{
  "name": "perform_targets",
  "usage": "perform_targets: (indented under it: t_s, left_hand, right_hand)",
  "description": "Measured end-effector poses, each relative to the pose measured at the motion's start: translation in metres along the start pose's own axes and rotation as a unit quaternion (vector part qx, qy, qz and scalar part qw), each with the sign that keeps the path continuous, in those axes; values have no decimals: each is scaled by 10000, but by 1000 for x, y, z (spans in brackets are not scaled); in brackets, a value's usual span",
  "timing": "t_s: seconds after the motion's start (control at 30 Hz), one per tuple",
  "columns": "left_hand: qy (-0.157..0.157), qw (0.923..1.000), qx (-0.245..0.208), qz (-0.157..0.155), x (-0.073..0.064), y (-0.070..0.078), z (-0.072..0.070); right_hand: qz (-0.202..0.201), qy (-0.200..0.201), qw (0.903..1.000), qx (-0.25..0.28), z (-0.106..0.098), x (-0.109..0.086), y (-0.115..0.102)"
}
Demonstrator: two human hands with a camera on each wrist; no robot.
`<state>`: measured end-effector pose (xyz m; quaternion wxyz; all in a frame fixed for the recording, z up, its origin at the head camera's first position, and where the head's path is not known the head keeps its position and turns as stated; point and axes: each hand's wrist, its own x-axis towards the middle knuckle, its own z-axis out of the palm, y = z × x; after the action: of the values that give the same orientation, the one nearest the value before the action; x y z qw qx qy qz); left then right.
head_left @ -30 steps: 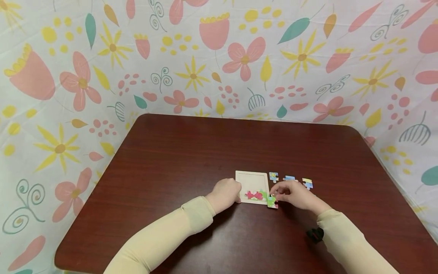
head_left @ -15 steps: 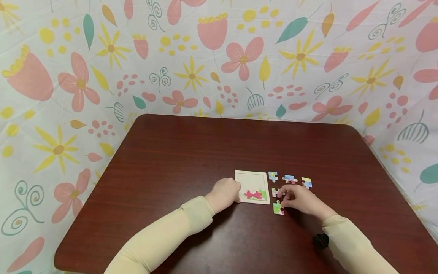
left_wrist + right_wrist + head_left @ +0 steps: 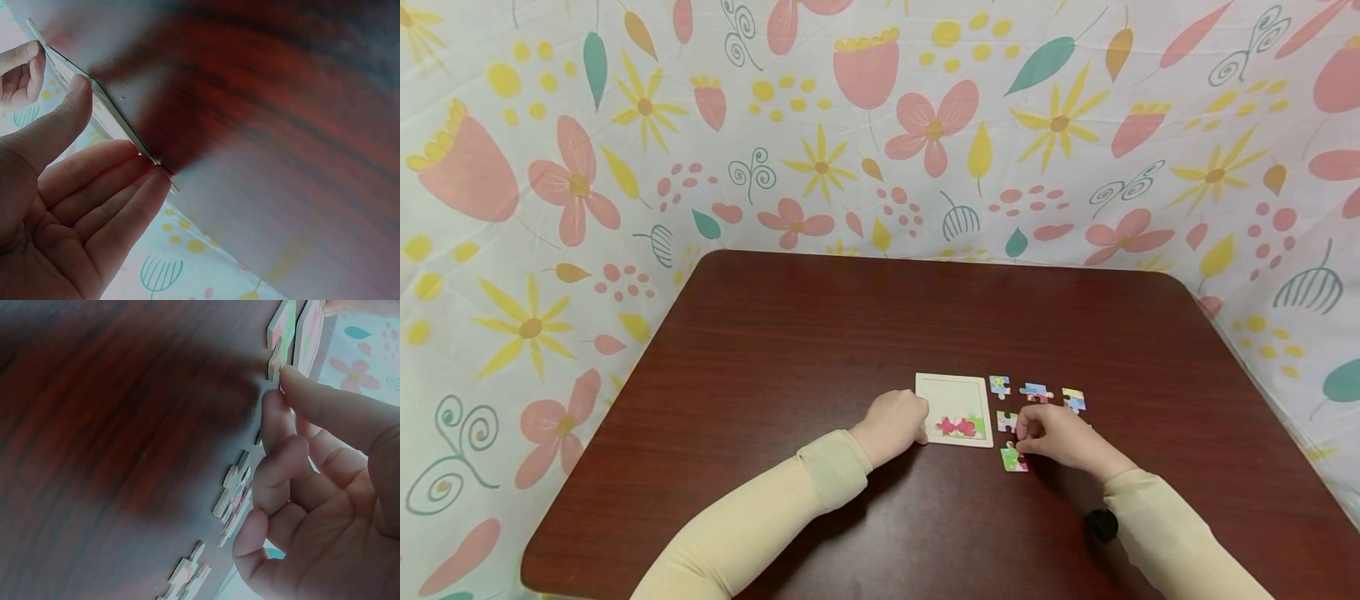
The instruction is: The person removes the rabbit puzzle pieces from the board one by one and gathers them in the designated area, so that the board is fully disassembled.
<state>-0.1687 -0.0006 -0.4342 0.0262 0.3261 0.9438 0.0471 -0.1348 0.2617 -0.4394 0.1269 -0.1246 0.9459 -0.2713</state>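
A square wooden puzzle tray lies on the table, with joined pink-and-green pieces along its near side. My left hand holds the tray's left edge, thumb and fingers along its rim in the left wrist view. Just right of the tray's near corner lies a green puzzle piece with a pink corner. My right hand pinches this piece at its right side with thumb and index finger; the other fingers curl inward in the right wrist view.
Beyond the green piece lies a pale pink piece. Farther back are a blue piece with a yellow flower, a blue-and-red one and a yellow-and-blue one. Others beside the right hand are partly hidden. A floral cloth hangs behind the dark table.
My right hand has drawn the green piece from the tray's near right corner toward the right and nearer me, uncovering the pale pink piece. The left hand and tray have stayed put.
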Motion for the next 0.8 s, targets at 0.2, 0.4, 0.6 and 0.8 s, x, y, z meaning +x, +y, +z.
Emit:
perform_targets:
  t_s: [0.2,0.4,0.6,0.8]
  left_hand:
    - [62,10000,-13,14,0,-1,2]
    - [100,9999,37,50,1,-1,3]
    - [142,9998,88,61,1,-1,3]
    - [110,9999,88,47,-1,-1,2]
  right_hand:
    - [-199,414,9989,-120,3,7,-10]
    - [-234,648,9976,-41,11,19,-29]
    - [-582,584,9966,35,22,33,-44]
    - [-948,622,9935,-70,33,44,-56]
